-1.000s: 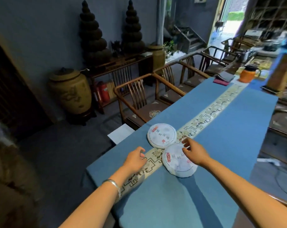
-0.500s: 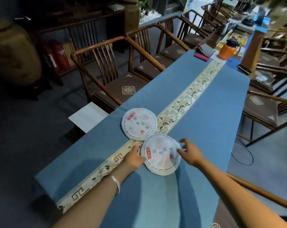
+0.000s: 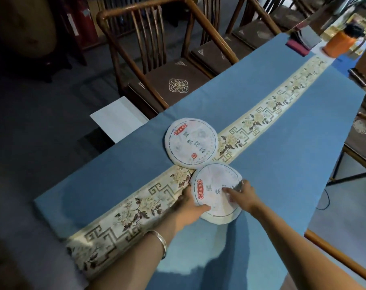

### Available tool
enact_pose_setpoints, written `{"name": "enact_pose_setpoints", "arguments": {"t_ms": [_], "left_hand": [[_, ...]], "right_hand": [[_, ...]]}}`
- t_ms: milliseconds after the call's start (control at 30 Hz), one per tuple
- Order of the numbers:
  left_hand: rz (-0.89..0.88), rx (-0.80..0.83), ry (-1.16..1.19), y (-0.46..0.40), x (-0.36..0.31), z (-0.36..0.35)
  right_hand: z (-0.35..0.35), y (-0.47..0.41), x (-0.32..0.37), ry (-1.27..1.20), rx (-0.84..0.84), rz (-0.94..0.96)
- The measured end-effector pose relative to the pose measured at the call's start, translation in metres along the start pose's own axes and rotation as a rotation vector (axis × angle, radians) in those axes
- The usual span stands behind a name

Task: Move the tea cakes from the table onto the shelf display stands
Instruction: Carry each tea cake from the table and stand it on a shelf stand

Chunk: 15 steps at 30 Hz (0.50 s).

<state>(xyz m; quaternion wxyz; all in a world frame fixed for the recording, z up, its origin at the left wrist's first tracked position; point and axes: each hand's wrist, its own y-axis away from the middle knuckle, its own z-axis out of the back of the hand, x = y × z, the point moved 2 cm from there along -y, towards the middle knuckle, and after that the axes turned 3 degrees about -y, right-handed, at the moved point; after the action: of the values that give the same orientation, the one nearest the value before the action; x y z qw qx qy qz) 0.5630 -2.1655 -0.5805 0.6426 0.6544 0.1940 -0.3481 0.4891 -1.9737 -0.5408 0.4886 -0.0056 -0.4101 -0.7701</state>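
Two round tea cakes in white paper with red seals lie on the blue table [image 3: 282, 147], touching each other. The far tea cake [image 3: 191, 141] lies flat and untouched. The near tea cake [image 3: 214, 185] sits on the patterned runner [image 3: 136, 208]. My left hand [image 3: 191, 208] grips its left edge, thumb on top. My right hand [image 3: 243, 195] rests on its right side with fingers spread over the paper. No shelf or display stand is in view.
Wooden armchairs [image 3: 163, 65] line the table's left side, and a white sheet [image 3: 117, 118] lies below the nearest one. An orange jug [image 3: 339, 41] and dark folded cloths [image 3: 301, 41] stand at the far end. Another chair [image 3: 360, 143] is at the right.
The view has tilted down and closed in on the table. Both hands have moved from beside the near tea cake onto it, the left one taking hold of its edge.
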Motion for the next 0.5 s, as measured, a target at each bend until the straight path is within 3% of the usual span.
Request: {"name": "enact_pose_setpoints", "arguments": {"t_ms": [233, 500], "left_hand": [[0.091, -0.051, 0.047, -0.004, -0.001, -0.002], [0.02, -0.086, -0.182, 0.001, 0.007, 0.001]], "right_hand": [[-0.002, -0.01, -0.015, -0.116, 0.011, -0.001], [-0.02, 0.014, -0.046, -0.278, 0.017, -0.048]]}}
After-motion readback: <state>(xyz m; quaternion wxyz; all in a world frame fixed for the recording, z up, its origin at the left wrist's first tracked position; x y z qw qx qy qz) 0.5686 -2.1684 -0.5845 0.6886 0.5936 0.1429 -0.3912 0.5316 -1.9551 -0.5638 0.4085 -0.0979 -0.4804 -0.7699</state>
